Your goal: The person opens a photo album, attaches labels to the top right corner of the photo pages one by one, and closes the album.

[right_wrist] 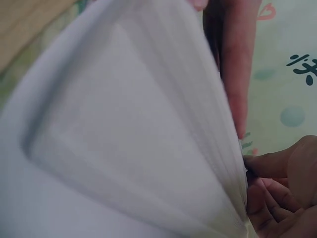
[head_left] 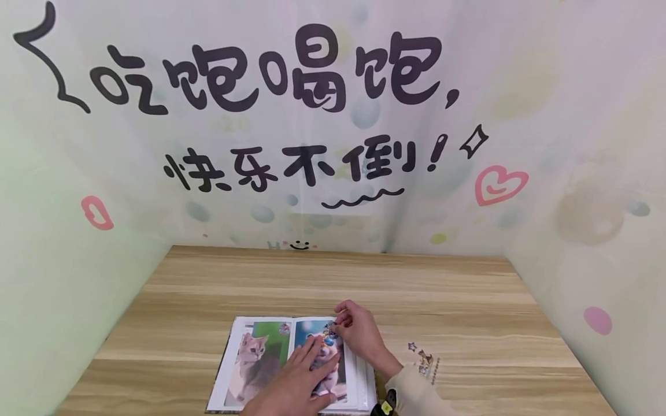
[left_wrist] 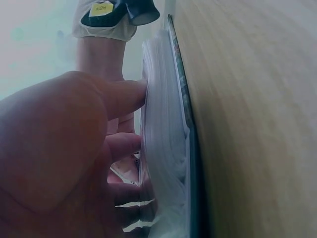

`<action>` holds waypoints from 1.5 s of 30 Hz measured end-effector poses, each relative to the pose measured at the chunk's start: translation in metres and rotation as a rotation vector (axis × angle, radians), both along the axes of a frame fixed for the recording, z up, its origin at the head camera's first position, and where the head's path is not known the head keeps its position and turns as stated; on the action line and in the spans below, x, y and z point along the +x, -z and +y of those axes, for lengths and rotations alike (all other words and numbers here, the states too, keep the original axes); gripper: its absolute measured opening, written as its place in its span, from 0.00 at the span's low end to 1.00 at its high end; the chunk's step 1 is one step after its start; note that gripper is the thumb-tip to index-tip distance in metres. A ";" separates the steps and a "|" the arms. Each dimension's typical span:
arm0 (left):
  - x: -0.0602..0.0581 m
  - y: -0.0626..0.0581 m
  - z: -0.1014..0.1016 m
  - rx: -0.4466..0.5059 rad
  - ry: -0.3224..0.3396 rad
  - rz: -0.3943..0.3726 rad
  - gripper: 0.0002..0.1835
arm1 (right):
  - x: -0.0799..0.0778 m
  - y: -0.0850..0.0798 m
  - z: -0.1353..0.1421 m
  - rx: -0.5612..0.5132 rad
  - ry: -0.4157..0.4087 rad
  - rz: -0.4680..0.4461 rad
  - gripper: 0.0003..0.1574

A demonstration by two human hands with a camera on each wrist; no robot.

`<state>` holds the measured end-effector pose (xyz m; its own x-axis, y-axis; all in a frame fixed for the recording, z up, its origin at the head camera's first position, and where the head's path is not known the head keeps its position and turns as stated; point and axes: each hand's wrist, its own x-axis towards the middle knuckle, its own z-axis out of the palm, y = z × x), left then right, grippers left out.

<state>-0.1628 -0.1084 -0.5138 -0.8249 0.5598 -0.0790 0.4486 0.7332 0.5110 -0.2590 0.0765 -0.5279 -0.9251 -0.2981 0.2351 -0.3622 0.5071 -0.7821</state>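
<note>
A photo album lies open on the table. Its left page carries a cat photo with a small round sticker at its upper right. On the right page is a photo of a light furry animal, partly covered by my left hand. That hand rests on the page with fingers spread; its thumb and fingertips touch the page in the left wrist view. At the photo's upper right corner, my right hand pinches a small dark-patterned sticker. Fingers hide part of it.
Right of the album, on the wooden table, lie a star sticker and a clear sticker piece with brown figures. A printed cloth wall rises behind the table. The album's page stack is thick.
</note>
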 end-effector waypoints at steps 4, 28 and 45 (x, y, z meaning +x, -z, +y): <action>0.000 -0.001 0.001 -0.013 -0.002 -0.006 0.36 | -0.001 -0.001 0.001 0.025 0.023 -0.001 0.18; 0.000 0.002 0.001 0.006 0.011 0.039 0.35 | -0.001 0.004 0.002 0.106 0.055 -0.025 0.27; -0.002 0.002 0.001 -0.028 0.007 0.021 0.36 | -0.005 0.008 0.000 0.022 0.126 0.024 0.12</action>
